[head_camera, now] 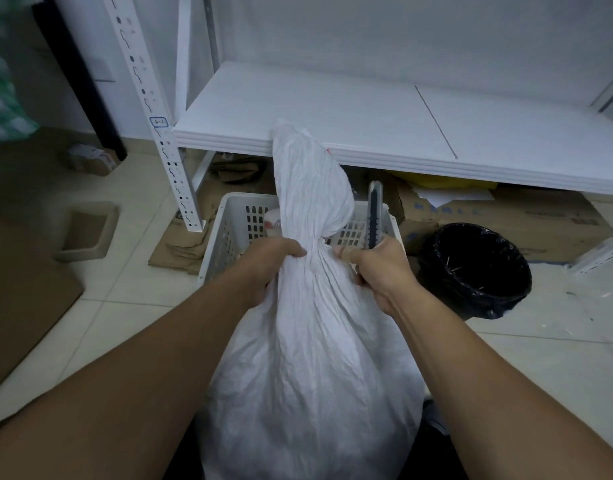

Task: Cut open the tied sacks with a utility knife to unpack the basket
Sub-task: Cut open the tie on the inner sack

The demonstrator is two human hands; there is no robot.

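Left hand [267,268] clenched round tied neck of crinkled white plastic sack [312,341]. Right hand [377,271] grips dark slim utility knife [374,216], upright above fingers, thumb seemingly touching sack. White perforated plastic basket [228,230] just beyond fingertips.

crinkled white woven-plastic sack [308,341]; perforated matt plastic basket [228,230]; glossy black bin liner [478,271]; smooth floor tiles [125,306].

A white shelf [332,112] fills the upper right, with its slotted post [166,157] at centre left. Beneath it lie flattened cardboard [505,216] and something yellow [433,183]. A black-lined bin [436,247] stands at right on the tiled floor [557,341]. At left is a beige tray [80,254], with a small box [90,161] above it.
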